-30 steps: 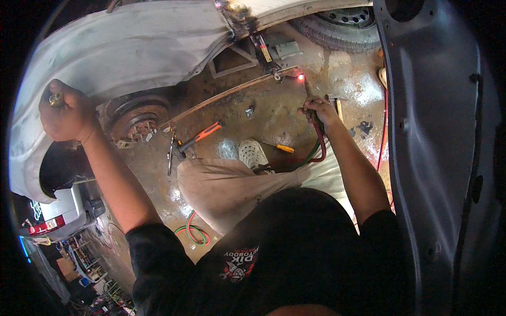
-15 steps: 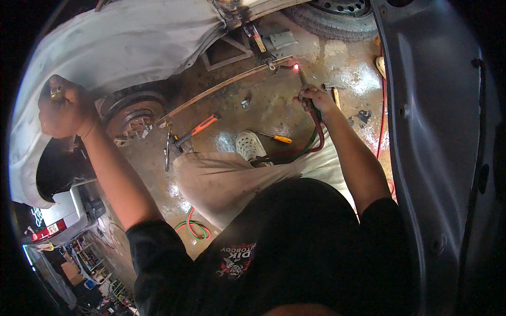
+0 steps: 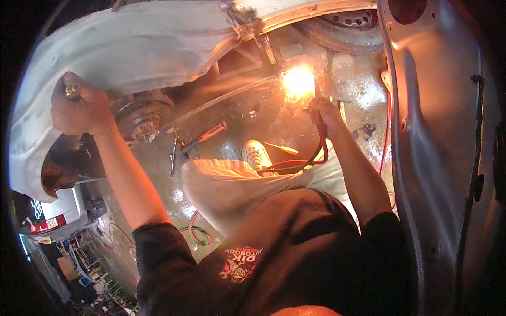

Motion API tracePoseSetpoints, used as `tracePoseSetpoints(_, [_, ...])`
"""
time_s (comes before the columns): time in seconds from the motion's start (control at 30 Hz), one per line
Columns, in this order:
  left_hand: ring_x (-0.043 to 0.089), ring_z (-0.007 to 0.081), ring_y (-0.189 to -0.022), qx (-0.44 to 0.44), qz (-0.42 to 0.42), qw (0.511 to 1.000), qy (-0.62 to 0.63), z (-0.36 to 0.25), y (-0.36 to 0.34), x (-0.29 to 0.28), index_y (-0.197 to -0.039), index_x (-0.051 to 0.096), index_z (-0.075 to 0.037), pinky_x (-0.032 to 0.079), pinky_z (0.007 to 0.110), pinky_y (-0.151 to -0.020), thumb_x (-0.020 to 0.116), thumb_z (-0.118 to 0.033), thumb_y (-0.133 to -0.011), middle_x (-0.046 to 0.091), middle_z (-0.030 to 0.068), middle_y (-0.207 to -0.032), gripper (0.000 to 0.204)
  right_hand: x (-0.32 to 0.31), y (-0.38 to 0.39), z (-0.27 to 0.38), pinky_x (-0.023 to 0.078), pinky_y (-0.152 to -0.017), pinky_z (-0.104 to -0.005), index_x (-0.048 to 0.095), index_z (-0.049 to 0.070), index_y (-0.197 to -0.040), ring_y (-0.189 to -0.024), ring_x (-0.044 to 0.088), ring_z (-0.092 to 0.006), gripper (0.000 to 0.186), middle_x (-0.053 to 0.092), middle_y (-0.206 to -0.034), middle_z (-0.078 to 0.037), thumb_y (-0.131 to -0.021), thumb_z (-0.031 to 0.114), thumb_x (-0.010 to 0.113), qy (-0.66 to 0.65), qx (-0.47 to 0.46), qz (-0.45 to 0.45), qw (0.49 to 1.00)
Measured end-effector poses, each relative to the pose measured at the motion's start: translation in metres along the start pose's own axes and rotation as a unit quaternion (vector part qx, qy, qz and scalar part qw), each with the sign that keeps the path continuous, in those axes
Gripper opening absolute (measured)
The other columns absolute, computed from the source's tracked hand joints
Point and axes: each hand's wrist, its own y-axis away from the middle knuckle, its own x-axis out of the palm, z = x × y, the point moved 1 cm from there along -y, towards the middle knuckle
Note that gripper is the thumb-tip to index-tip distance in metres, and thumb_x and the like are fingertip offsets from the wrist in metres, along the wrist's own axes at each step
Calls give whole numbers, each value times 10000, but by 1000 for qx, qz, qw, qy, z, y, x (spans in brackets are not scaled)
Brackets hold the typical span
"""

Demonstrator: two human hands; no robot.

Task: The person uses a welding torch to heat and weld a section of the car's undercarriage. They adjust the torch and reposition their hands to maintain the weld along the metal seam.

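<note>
My right hand (image 3: 324,115) is closed around a gas torch (image 3: 320,128), whose hoses (image 3: 323,152) curve down past my legs. A large bright flame (image 3: 298,83) flares at its tip and hides the nozzle. The flame burns by the far end of a long thin strip (image 3: 226,100), below the vehicle's sill. At far left my left hand (image 3: 81,105), with a ring on a finger, is a fist against the pale fender (image 3: 121,58). Whether that fist holds anything is hidden.
On the wet floor lie a hammer (image 3: 208,137) with an orange handle, a ratchet-like tool (image 3: 174,152) and a yellow-handled screwdriver (image 3: 284,149). A wheel hub (image 3: 145,118) sits under the fender. A grey panel (image 3: 432,158) stands close on my right; a tyre (image 3: 342,39) lies beyond.
The small red glow at the torch tip has become a large flame, lighting the sill, panel and my shirt orange. My right hand has shifted slightly toward me; the whole view has moved a little.
</note>
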Motion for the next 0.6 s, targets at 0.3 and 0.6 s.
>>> tracePoseSetpoints(0.3, [688, 345, -612, -12, -10, 999, 45, -2, 0, -5, -851, 763, -95, 522, 467, -571, 700, -414, -974, 727, 85, -707, 348, 49, 118, 51, 501, -447, -283, 622, 106, -1077, -515, 637, -139, 156, 758, -914, -128, -954, 58, 707, 165, -25, -23, 986])
tracePoseSetpoints(0.6, [730, 384, -673, -23, 6, 999, 38, 2, -3, -7, -898, 801, -21, 550, 456, -590, 697, -498, -974, 740, 193, -738, 495, 47, 193, 59, 548, -548, -291, 640, 48, -1110, -634, 671, -134, 186, 722, -979, -81, -952, -30, 700, 247, -22, 66, 966])
